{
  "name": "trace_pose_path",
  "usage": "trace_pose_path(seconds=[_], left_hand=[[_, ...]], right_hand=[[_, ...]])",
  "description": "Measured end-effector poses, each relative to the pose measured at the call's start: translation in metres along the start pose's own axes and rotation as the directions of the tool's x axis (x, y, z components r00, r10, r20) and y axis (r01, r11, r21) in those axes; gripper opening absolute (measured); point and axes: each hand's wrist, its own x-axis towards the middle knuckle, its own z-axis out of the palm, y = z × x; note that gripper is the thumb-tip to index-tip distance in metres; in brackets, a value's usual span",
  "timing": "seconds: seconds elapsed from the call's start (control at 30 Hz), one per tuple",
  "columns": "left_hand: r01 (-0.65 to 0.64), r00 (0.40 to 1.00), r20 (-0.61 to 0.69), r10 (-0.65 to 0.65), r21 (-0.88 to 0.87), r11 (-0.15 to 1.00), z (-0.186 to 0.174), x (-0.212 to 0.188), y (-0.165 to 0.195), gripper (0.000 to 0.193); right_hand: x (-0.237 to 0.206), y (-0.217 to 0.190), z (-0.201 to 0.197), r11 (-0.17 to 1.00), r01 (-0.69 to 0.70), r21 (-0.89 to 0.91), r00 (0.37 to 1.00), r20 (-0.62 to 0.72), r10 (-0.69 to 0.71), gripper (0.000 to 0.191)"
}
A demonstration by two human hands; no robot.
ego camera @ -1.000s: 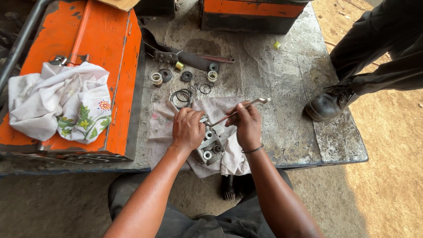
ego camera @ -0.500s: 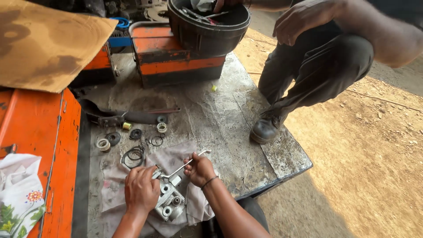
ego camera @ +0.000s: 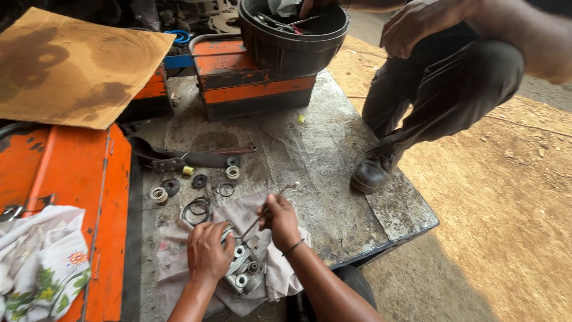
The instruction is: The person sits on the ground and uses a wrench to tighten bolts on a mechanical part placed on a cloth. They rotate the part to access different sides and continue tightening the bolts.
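- Hands: two; left hand (ego camera: pixel 208 253) pressed flat, fingers curled over the one metal valve block (ego camera: pixel 244 271) on a stained cloth (ego camera: pixel 280 277).
- Right hand (ego camera: pixel 279 219) fisted around one thin metal rod (ego camera: pixel 262 214).
- Two pale bushings (ego camera: pixel 232 172), several black rings (ego camera: pixel 196 210) nearby.

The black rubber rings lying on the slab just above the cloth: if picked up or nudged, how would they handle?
The black rubber rings look thin and loop-like, so probably floppy and very light. They overlap in a loose pile, so lifting one may drag the others. Lying flat on the rough slab, they seem unlikely to roll; a nudge would likely slide them towards the cloth.
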Motion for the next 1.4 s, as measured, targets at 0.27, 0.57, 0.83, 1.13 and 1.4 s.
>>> trace_pose_path(seconds=[0.27, 0.57, 0.83, 1.13, 1.4], left_hand=[[0.052, 0.998, 0.020, -0.052, -0.011, 0.999, 0.005, 0.000, -0.006, 0.035], [-0.049, 0.991, -0.131, 0.033, -0.117, 0.992, 0.002, -0.002, -0.001, 0.028], [-0.012, 0.991, -0.132, -0.017, -0.218, 0.976, -0.008, -0.007, 0.016, 0.026], [0.010, 0.999, -0.040, -0.017, -0.156, 0.988, -0.010, -0.003, 0.016, 0.028], [-0.032, 0.998, -0.057, 0.021, -0.183, 0.983, 0.007, -0.001, 0.007, 0.028]], right_hand=[[-0.057, -0.006, 0.043, 0.724, 0.602, -0.336, 0.757, 0.530, -0.383, 0.024], [0.027, 0.008, -0.014, 0.827, -0.455, 0.332, 0.879, 0.019, 0.476, 0.026], [0.013, -0.005, -0.022, 0.973, -0.199, 0.117, 0.980, 0.008, 0.200, 0.030], [-0.066, -0.001, 0.022, 0.770, 0.515, -0.377, 0.845, 0.374, -0.382, 0.022], [-0.026, -0.002, -0.004, 0.947, 0.302, -0.113, 0.921, 0.289, -0.260, 0.023]])
